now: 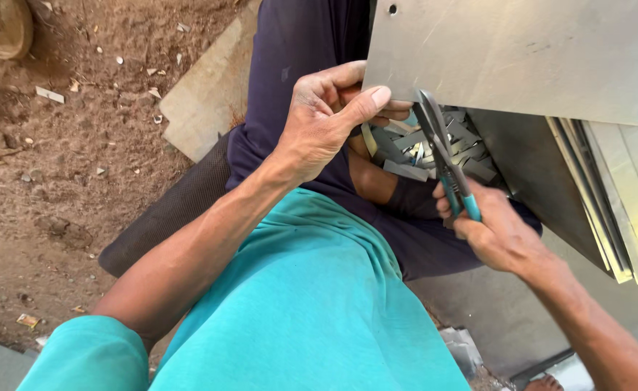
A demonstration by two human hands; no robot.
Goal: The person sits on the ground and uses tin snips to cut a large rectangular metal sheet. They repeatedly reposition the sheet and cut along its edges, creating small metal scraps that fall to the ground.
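The tin snips point(446, 159) sit just right of the frame's centre, their long axis running from the teal handles at lower right up to the blades at upper left, the tips biting the lower edge of the metal sheet point(522, 51). The right hand point(493, 228) is clenched round the handles. The left hand point(330, 116) pinches the sheet's edge beside the blades. Behind them lies a heap of cut metal strips point(424, 148); stacked metal plates point(616, 195) lean at right.
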